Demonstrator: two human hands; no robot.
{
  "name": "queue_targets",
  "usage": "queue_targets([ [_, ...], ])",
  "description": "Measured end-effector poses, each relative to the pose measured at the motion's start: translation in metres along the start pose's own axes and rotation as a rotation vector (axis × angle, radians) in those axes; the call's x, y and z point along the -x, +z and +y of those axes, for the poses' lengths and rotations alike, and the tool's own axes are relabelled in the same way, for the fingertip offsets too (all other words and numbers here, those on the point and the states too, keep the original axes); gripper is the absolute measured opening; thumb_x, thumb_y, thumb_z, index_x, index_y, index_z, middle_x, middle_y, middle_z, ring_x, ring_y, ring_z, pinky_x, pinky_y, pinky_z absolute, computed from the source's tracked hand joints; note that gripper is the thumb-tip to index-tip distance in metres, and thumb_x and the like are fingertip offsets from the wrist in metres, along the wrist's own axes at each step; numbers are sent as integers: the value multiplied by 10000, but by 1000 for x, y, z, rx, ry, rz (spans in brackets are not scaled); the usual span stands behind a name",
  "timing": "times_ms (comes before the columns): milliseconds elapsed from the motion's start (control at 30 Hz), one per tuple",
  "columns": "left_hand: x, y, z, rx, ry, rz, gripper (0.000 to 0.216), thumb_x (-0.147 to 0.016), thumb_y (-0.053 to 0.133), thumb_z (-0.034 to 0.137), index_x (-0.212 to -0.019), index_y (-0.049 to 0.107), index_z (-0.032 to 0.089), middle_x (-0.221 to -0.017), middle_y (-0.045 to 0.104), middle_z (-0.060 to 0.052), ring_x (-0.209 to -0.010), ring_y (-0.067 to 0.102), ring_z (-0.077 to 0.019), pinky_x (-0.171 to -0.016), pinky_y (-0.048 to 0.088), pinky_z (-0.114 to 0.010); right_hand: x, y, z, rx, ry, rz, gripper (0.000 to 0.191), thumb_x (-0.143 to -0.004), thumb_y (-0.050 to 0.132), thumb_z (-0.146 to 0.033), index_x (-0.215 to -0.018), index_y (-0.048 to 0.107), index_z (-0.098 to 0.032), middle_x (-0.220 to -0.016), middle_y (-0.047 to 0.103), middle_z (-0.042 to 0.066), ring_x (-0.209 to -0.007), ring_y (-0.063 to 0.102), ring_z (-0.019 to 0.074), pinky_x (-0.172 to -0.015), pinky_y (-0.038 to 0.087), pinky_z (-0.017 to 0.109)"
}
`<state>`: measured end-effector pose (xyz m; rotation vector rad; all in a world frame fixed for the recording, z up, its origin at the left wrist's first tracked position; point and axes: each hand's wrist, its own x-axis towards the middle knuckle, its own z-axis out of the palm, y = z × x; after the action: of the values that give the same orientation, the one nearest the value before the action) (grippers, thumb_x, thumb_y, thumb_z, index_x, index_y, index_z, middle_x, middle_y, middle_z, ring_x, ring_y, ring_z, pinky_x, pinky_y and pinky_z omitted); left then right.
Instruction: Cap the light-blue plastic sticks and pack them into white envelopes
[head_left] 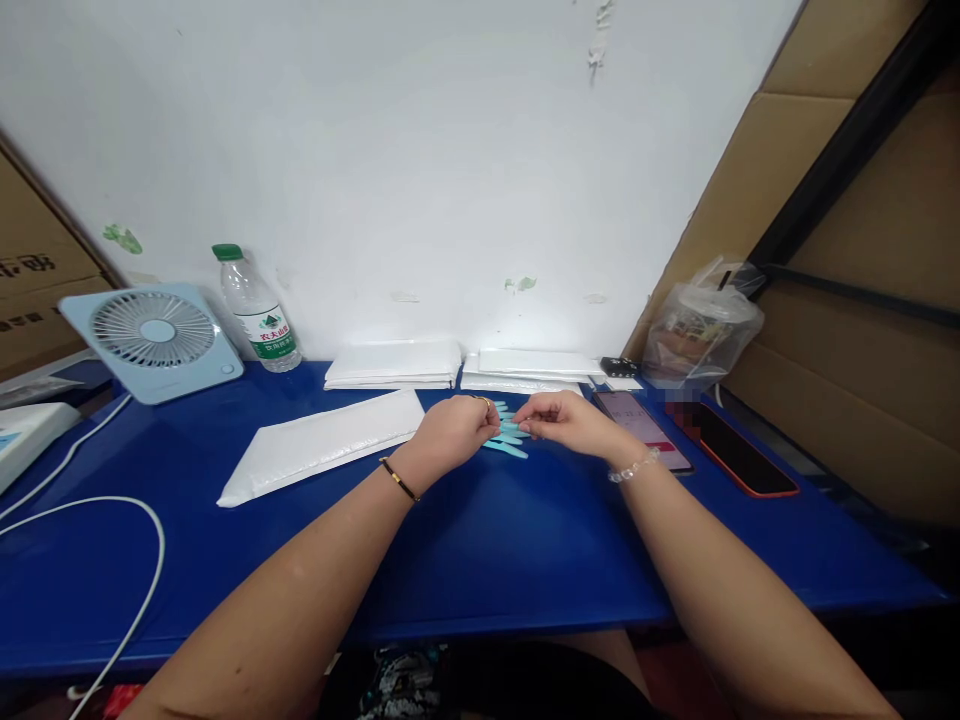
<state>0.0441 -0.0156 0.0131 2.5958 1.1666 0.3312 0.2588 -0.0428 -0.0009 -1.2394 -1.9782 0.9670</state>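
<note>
Both my hands meet over the middle of the blue table [480,560]. My left hand [450,432], with a thin bracelet at the wrist, is curled closed beside a small bunch of light-blue plastic clips [508,436]. My right hand [566,421], with a bead bracelet, pinches the same clips from the right. The clips fan out between the two hands and rest low over the table top. A white padded mailer [322,445] lies flat just left of my left hand.
Stacks of white mailers [394,365] lie along the wall. A small blue fan [154,340] and a water bottle [259,310] stand at the back left. Two phones [645,425] [742,455] lie at the right, behind them a bagged cup [701,325]. White cables [142,580] cross the left.
</note>
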Motion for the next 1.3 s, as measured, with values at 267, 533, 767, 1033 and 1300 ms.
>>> queue_targets([
  [267, -4, 9, -25, -229, -74, -24, 833, -585, 660, 661, -1220, 494, 149, -1235, 536, -169, -1165, 442, -342, -898, 393, -440, -4, -1, 13, 276, -46, -23, 211, -782, 606, -366, -824, 709, -186, -782, 665, 46, -712, 596, 175, -666, 470, 297],
  [533, -4, 15, -22, -235, 65, -113, 376, -797, 563, 393, -1100, 549, 171, -1101, 596, -113, -1044, 531, -252, -850, 423, -334, -5, 20, 13, 562, -125, -13, 737, -728, 661, -457, -1365, 393, -201, -1319, 417, 144, -1205, 400, 307, -983, 368, 453],
  [767, -2, 21, -10, -351, 163, -102, 211, -787, 481, 173, -969, 558, 100, -972, 618, -137, -869, 591, -238, -794, 447, -336, -12, 38, 2, 782, -215, -43, 234, -799, 518, -182, -1024, 549, -125, -973, 520, 117, -905, 496, 233, -803, 449, 361],
  [1033, -3, 27, -11, -351, 162, -78, 190, -754, 555, 232, -913, 559, 130, -959, 625, -129, -916, 594, -268, -789, 464, -346, -15, 48, -3, 910, -139, -104, 198, -742, 564, -143, -937, 529, -138, -967, 570, 132, -884, 545, 249, -770, 441, 349],
  [1300, -1, 17, -7, -248, -4, -55, 288, -824, 483, 299, -1086, 503, 181, -931, 661, -92, -864, 638, -245, -722, 476, -320, -4, 25, -14, 368, -82, 172, 449, -795, 596, -447, -1188, 497, -251, -1077, 611, 66, -961, 582, 233, -775, 460, 334],
])
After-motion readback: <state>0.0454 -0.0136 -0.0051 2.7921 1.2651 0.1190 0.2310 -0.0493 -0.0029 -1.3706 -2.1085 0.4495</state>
